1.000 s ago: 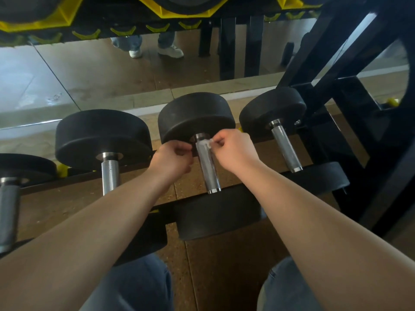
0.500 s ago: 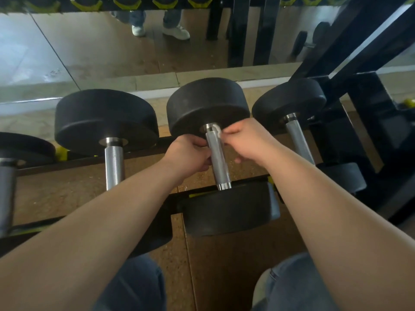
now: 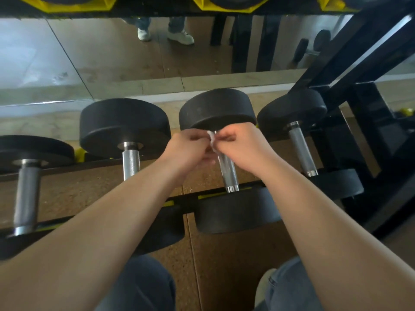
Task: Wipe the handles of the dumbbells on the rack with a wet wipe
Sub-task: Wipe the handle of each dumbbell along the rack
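Several black dumbbells with knurled steel handles lie across the lower rack rails (image 3: 179,202). My left hand (image 3: 190,151) and my right hand (image 3: 239,147) meet at the far end of the middle dumbbell's handle (image 3: 228,173), just below its far head (image 3: 216,108). Between their fingertips both hands pinch a small white wet wipe (image 3: 211,140), which sits against the top of that handle. The upper part of the handle is hidden behind my fingers.
A dumbbell handle (image 3: 131,161) lies to the left, another (image 3: 303,151) to the right, and a fourth (image 3: 24,196) at the far left. The black rack upright (image 3: 359,63) rises at the right. A mirror behind reflects a standing person's shoes (image 3: 179,37). Yellow cradles line the shelf above.
Both hands stayed at the far end of the middle handle. The wipe now shows more clearly between the fingertips. The camera tilted, so the rack sits lower in view.
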`<action>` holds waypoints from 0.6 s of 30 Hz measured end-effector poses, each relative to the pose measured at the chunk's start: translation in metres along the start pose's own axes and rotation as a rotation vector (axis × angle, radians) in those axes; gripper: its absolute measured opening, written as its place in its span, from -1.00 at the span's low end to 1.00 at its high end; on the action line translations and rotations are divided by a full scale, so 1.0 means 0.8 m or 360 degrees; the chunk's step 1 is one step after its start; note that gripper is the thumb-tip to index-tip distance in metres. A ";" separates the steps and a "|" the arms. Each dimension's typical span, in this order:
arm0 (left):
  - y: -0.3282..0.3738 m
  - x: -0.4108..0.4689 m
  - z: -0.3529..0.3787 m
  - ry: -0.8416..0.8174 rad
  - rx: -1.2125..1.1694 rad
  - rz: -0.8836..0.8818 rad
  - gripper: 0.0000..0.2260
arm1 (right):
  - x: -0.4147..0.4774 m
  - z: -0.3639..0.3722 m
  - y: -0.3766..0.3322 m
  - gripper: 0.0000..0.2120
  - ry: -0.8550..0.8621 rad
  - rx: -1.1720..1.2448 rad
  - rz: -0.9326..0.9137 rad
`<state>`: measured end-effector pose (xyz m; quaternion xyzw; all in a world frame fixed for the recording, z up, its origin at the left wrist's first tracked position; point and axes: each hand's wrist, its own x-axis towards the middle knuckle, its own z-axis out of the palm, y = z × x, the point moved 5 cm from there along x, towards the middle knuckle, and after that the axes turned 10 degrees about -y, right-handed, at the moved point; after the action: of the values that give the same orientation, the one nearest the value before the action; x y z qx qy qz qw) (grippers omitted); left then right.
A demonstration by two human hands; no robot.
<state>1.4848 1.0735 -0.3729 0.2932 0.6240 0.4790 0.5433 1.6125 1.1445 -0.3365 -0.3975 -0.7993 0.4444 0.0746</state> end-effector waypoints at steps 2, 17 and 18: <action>0.005 -0.012 -0.015 -0.0025 -0.0079 0.0016 -0.83 | -0.002 0.013 -0.010 -0.81 -0.0015 -0.0027 -0.0067; -0.032 -0.109 -0.172 0.0404 -0.0160 0.0156 -0.85 | 0.011 0.151 -0.099 -0.81 -0.0330 0.0427 -0.0090; -0.037 -0.111 -0.181 0.0459 -0.0075 0.0136 -0.86 | 0.017 0.155 -0.101 -0.79 -0.0294 0.0358 -0.0094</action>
<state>1.3720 0.9435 -0.3715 0.2348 0.6711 0.5534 0.4338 1.4989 1.0495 -0.3514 -0.3204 -0.7592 0.5635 0.0578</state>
